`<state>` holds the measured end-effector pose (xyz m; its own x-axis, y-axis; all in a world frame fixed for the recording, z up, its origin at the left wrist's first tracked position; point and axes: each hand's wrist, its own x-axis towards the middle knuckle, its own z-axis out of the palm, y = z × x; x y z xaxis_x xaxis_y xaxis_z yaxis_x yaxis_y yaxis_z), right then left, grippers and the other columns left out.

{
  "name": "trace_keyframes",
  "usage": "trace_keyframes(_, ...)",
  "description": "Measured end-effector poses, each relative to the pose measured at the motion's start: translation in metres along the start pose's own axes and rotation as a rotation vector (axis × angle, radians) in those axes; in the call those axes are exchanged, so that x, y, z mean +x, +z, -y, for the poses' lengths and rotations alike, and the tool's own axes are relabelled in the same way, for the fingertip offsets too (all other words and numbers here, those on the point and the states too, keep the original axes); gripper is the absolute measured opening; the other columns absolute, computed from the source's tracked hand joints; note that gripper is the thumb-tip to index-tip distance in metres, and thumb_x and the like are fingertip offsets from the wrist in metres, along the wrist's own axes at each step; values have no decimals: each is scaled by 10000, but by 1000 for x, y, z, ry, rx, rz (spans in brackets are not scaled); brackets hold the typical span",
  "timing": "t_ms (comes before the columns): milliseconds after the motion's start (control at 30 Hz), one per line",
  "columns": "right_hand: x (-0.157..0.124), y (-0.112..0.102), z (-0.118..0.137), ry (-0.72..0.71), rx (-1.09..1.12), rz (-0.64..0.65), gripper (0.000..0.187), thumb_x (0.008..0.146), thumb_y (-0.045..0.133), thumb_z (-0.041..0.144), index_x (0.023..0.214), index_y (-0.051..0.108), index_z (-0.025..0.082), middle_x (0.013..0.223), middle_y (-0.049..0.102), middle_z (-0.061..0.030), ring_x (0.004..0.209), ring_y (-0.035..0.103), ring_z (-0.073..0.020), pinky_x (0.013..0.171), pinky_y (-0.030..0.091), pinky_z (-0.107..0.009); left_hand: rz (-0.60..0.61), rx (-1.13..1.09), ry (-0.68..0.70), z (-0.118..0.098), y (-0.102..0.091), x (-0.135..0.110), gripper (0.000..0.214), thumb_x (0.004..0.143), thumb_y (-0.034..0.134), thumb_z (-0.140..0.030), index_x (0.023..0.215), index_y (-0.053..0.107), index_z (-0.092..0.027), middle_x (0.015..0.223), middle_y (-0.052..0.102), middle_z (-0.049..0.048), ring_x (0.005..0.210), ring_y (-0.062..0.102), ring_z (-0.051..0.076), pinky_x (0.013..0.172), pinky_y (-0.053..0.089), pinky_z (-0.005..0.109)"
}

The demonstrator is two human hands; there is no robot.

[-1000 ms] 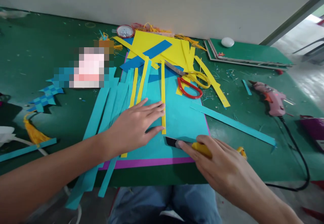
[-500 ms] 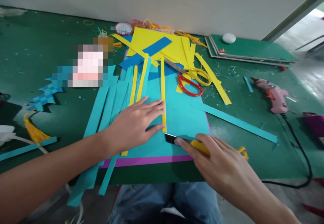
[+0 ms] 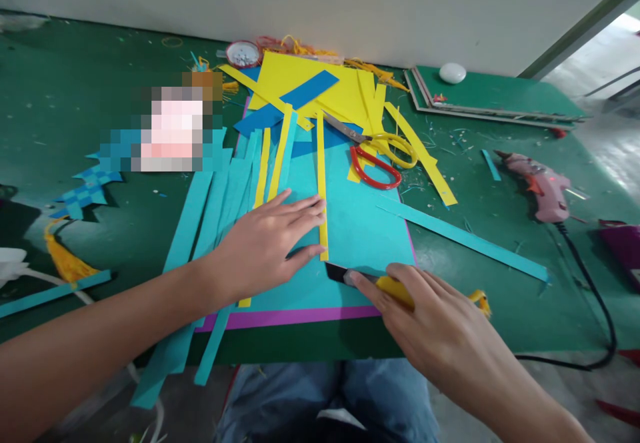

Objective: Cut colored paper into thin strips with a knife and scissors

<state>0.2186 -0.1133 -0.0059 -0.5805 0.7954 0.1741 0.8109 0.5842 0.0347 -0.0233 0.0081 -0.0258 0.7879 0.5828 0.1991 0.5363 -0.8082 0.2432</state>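
My left hand (image 3: 277,236) lies with its fingers stretched out, the fingertips touching the left edge of a narrow yellow strip (image 3: 321,176). This strip lies lengthwise on a turquoise sheet (image 3: 360,229). In my right hand (image 3: 425,306) is a utility knife (image 3: 393,289) with a yellow handle, its dark blade pointing left just below the strip's near end. Several turquoise strips (image 3: 187,223) and a few yellow ones lie beside and partly under my left forearm. Scissors (image 3: 373,146) with one red and one yellow handle rest beyond the strip, to the right.
A pink glue gun (image 3: 543,186) with a black cord lies at right. Yellow sheets (image 3: 300,76) and blue strips are at the back, near a small round dish (image 3: 243,54). Stacked green boards (image 3: 500,96) carry a white oval object. A blue woven piece (image 3: 95,186) with a yellow tassel is at left.
Almost nothing differs. Both hands, the knife and the yellow strip keep their places; the whole view has shifted only slightly.
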Motion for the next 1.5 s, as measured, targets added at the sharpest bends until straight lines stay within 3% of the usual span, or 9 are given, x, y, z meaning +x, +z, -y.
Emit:
trace_keyframes(267,0,0,7,23,-51,44,512,891,421,33,1388,509,117,901,585,-116,721,589,-202,632,526,-347,11,-16,-7,-1,0,1,423,978,505,-401,1290,591,-130,1456,540,101,1379,480,242,1203,329,491)
trace_keyframes(433,0,-4,20,80,-85,46,578,817,384,-3,1361,533,122,809,538,-72,591,522,-156,507,429,-274,4,-22,-45,-3,0,1,394,961,528,-391,1259,619,-149,1436,560,85,1368,494,233,1206,325,486)
trace_keyframes(567,2,-5,25,94,-100,68,609,783,401,2,1364,531,131,828,552,-75,547,484,-131,499,398,-263,12,-37,-62,-3,-1,2,397,957,530,-404,1251,627,-156,1433,560,83,1364,499,235,1201,335,488)
trace_keyframes(900,3,-4,22,149,-77,72,576,814,386,26,1341,556,185,862,579,-78,531,503,-143,486,408,-273,25,-34,-53,-2,-2,2,412,957,529,-417,1259,621,-152,1436,558,77,1367,495,240,1193,346,507)
trace_keyframes(1500,7,-7,16,123,-33,51,551,797,448,33,1305,619,163,800,546,-49,507,441,-116,485,410,-262,12,-46,-52,-2,0,3,382,954,532,-394,1239,632,-161,1432,560,90,1356,507,248,1190,347,506)
